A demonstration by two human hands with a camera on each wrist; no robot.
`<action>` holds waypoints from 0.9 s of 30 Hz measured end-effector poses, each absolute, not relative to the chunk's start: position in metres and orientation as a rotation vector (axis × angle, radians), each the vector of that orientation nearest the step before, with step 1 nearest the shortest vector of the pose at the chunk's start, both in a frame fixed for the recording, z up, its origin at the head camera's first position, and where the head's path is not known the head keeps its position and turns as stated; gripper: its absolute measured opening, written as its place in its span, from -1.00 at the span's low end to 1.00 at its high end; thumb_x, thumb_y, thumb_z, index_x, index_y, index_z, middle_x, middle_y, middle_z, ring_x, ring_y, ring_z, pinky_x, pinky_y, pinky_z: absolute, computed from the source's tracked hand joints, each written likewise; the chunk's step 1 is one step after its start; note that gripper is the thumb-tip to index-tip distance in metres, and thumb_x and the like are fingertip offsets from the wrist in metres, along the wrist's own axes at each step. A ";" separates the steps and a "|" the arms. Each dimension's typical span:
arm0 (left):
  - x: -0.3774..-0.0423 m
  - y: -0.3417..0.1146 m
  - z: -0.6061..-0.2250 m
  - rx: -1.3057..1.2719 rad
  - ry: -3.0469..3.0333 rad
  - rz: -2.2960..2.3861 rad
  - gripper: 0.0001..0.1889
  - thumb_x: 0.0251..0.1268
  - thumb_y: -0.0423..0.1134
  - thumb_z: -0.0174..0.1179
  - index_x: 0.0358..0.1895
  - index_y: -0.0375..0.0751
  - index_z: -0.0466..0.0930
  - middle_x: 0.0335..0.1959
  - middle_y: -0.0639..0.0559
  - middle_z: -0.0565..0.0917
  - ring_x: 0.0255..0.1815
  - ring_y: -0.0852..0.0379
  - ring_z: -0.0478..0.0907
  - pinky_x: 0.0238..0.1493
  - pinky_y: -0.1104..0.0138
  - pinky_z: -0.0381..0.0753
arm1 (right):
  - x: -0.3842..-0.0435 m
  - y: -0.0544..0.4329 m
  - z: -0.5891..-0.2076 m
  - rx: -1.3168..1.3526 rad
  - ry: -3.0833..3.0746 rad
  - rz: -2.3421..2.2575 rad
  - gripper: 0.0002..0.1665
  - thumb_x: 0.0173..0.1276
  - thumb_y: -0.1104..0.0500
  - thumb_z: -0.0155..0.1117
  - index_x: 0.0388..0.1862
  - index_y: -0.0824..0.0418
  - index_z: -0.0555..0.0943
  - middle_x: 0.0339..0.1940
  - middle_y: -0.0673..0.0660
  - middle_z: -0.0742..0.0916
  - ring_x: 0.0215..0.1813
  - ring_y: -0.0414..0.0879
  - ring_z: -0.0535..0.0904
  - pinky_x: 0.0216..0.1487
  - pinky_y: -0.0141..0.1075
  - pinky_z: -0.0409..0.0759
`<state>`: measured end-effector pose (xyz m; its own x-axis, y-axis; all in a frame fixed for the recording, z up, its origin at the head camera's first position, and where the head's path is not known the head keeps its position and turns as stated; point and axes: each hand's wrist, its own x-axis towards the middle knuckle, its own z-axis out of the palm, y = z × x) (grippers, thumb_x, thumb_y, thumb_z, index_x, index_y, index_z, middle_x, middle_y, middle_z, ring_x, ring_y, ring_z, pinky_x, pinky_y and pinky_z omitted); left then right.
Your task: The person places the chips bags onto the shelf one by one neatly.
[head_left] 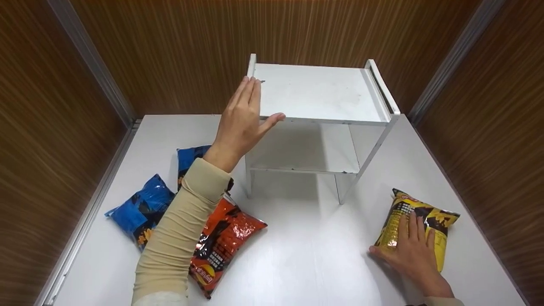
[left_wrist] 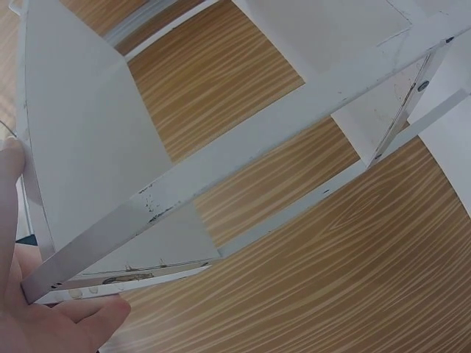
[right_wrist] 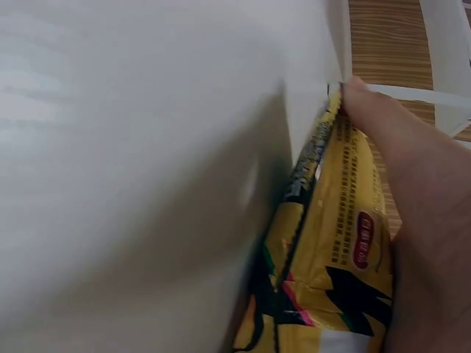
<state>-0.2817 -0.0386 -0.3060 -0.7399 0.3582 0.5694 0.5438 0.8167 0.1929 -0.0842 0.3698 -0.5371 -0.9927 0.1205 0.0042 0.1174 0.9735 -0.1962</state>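
Note:
A white two-tier shelf (head_left: 314,93) stands at the back. My left hand (head_left: 240,123) is at its left front corner, the thumb pointing across the front edge. In the left wrist view, the shelf's side (left_wrist: 184,173) runs into the grasp of my left hand (left_wrist: 44,316), thumb on one side and bent fingers on the other. At the right lies a yellow chip bag (head_left: 442,246). My right hand (head_left: 414,255) rests on it, fingers extended over its face. The right wrist view shows the thumb of my right hand (right_wrist: 434,198) at a corner of the yellow bag (right_wrist: 331,243).
Left of the shelf lie two blue chip bags (head_left: 136,210) and a red chip bag (head_left: 231,238), partly hidden by my left sleeve (head_left: 170,238). Wood-grain walls (head_left: 59,85) enclose the white floor (head_left: 314,255) at the back and both sides.

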 end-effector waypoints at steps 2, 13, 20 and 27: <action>-0.282 -0.039 -0.306 -0.668 -2.486 -0.477 -0.04 0.36 0.36 0.00 0.49 -0.44 0.16 0.51 -0.30 0.27 0.59 -0.14 0.12 0.55 0.14 0.18 | -0.083 0.370 -0.537 -0.157 -3.132 0.336 0.63 -0.03 -0.58 0.30 0.51 0.60 -0.13 0.55 0.61 -0.10 0.55 0.53 -0.25 0.45 0.44 -0.39; -0.282 -0.036 -0.306 -0.652 -2.493 -0.498 -0.04 0.35 0.36 0.00 0.50 -0.41 0.16 0.52 -0.28 0.27 0.60 -0.13 0.11 0.52 0.14 0.23 | -0.084 0.370 -0.539 -0.118 -3.062 0.382 0.58 -0.13 -0.29 0.60 0.55 0.50 -0.10 0.55 0.56 0.03 0.54 0.49 -0.09 0.50 0.39 -0.21; -0.281 -0.035 -0.306 -0.639 -2.491 -0.504 -0.05 0.34 0.36 0.01 0.50 -0.39 0.17 0.51 -0.26 0.28 0.59 -0.13 0.12 0.49 0.13 0.28 | -0.084 0.368 -0.537 -0.106 -2.962 0.353 0.22 0.14 -0.07 0.51 0.51 0.50 0.07 0.52 0.55 0.17 0.53 0.47 0.02 0.50 0.37 -0.09; -0.280 -0.033 -0.305 -0.644 -2.500 -0.502 -0.04 0.34 0.38 -0.01 0.50 -0.38 0.16 0.52 -0.26 0.27 0.60 -0.13 0.11 0.47 0.14 0.30 | -0.077 0.365 -0.530 -0.210 -2.956 0.531 0.01 0.49 -0.13 0.12 0.58 0.43 -0.07 0.58 0.49 0.04 0.60 0.40 -0.10 0.57 0.27 -0.27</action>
